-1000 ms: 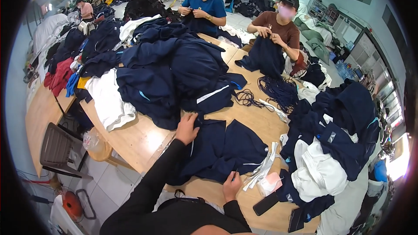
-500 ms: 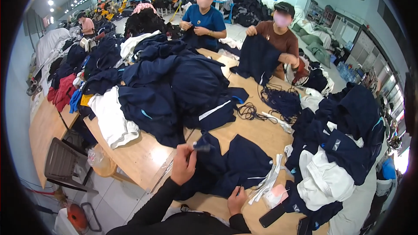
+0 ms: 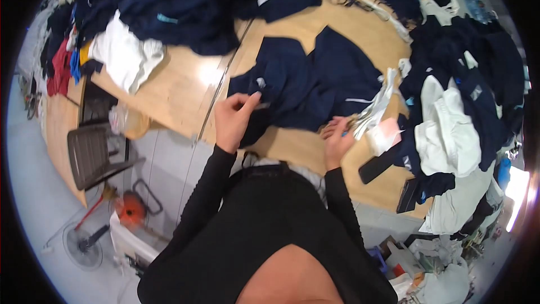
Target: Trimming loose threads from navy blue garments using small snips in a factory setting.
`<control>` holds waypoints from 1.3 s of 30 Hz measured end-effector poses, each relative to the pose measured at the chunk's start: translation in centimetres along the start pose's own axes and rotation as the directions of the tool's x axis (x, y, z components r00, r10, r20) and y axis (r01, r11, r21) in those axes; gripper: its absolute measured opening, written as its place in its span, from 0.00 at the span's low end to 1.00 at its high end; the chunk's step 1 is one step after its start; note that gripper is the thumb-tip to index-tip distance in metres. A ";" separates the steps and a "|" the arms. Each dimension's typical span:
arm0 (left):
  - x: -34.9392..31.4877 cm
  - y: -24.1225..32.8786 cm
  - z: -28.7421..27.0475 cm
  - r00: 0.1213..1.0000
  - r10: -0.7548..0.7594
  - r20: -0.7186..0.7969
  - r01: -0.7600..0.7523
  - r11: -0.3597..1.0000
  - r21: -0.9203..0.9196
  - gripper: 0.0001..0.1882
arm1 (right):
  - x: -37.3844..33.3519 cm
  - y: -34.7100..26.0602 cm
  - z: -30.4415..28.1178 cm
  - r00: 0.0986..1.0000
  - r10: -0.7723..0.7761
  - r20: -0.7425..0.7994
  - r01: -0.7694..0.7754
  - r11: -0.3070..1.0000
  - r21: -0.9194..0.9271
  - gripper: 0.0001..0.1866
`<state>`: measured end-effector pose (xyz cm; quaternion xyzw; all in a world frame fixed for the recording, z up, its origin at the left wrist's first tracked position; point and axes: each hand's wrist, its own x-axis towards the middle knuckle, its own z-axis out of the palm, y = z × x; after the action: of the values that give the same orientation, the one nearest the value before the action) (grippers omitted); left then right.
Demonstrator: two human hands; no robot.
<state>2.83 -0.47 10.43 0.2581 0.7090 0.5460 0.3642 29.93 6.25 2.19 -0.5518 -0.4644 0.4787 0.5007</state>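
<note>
A navy garment piece (image 3: pixel 315 79) lies spread on the wooden table (image 3: pixel 292 143) in front of me. At its left end, my left hand (image 3: pixel 233 121) is closed in a pinch, thumb against forefinger. A small greyish blurred bit shows at those fingertips, too smeared to name. By the garment's lower right corner, my right hand (image 3: pixel 337 141) has its fingers curled round something small with a hint of blue, which I cannot make out. White strips (image 3: pixel 379 101) lie just beyond the right fingertips, and a narrow white strip crosses the garment's right edge.
Navy garments (image 3: pixel 180 5) are heaped at the far left beside a white garment (image 3: pixel 126 50). More navy clothing (image 3: pixel 472 73) and a white piece (image 3: pixel 447 129) pile up at right. A black phone (image 3: pixel 379 166) lies near a pink-and-white packet (image 3: pixel 385 135). A brown chair (image 3: pixel 93 155) stands left.
My view has tipped downward, so the co-workers are out of sight. My left hand has come down from a raised position to the garment. The right hand now reaches to the white strips.
</note>
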 end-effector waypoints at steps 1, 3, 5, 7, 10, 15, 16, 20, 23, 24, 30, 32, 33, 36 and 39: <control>-0.1 -0.5 -0.2 0.998 0.004 0.055 -0.003 1.000 -0.031 0.10 | -0.3 -0.4 -0.4 0.998 -0.017 -0.059 0.018 1.000 0.022 0.17; -1.0 -2.0 -0.4 0.999 0.023 0.045 -0.011 0.968 -0.250 0.14 | -0.4 -1.8 -0.9 0.999 0.001 -0.035 -0.002 0.999 -0.032 0.16; -1.9 -2.3 -1.3 0.993 -0.030 0.111 0.060 0.958 -0.282 0.15 | 0.0 -3.5 -1.3 1.000 -0.009 -0.028 0.007 0.997 -0.077 0.15; -2.0 -2.5 -2.0 0.983 -0.069 0.172 0.121 0.942 -0.313 0.17 | 0.5 -4.6 -1.3 0.991 0.109 0.083 -0.088 0.971 -0.223 0.14; -1.7 -3.1 -2.3 0.927 -0.274 0.255 0.342 0.897 -0.279 0.14 | 1.7 -5.8 1.4 0.971 -0.078 0.227 0.135 0.958 -0.251 0.12; -3.6 -0.9 -0.2 0.916 0.279 0.287 -0.340 0.921 0.189 0.16 | 2.6 -9.1 9.6 0.906 -0.024 0.422 0.180 0.925 -0.335 0.18; -3.8 -0.7 -0.1 0.854 0.313 0.416 -0.421 0.886 0.197 0.16 | 2.6 -8.6 10.5 0.905 -0.030 0.424 0.192 0.919 -0.345 0.22; -3.6 -0.3 -0.6 0.830 0.103 0.549 -0.276 0.930 0.243 0.16 | 1.8 -4.9 9.4 0.849 0.004 0.528 0.269 0.857 -0.439 0.13; -1.1 -2.6 0.1 0.973 -0.021 0.230 0.000 0.996 0.089 0.14 | 0.9 -4.3 7.9 0.873 0.012 0.487 0.213 0.889 -0.405 0.06; -0.2 -2.8 0.8 0.986 -0.038 0.161 0.017 0.991 0.131 0.15 | 1.0 -4.9 7.7 0.897 0.004 0.442 0.205 0.882 -0.424 0.05; 3.3 -6.6 4.8 0.971 0.218 0.101 -0.236 0.791 0.565 0.14 | 3.4 -5.9 11.9 0.874 -0.066 0.481 0.309 0.840 -0.446 0.15; 2.8 -8.2 4.9 0.995 0.069 0.067 -0.087 0.943 0.322 0.13 | 4.2 -2.6 12.2 0.823 -0.094 0.560 0.418 0.768 -0.485 0.16; 3.1 -8.7 4.3 0.992 -0.099 0.078 0.094 0.994 0.064 0.11 | 4.1 -1.8 12.1 0.820 -0.057 0.570 0.390 0.783 -0.484 0.15; 2.6 -8.8 1.7 0.927 -0.235 0.290 0.323 0.896 -0.304 0.05 | 4.0 0.0 10.3 0.821 -0.116 0.559 0.371 0.853 -0.368 0.10; 1.7 -8.1 -1.5 0.856 -0.145 0.497 0.438 0.714 -0.546 0.11 | 2.9 -3.5 8.1 0.696 0.393 0.601 -0.548 0.831 0.093 0.07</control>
<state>0.85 -2.23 2.45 0.1105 0.4156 0.6198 0.6564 22.06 10.28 5.13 -0.4162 -0.3630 0.7885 0.2709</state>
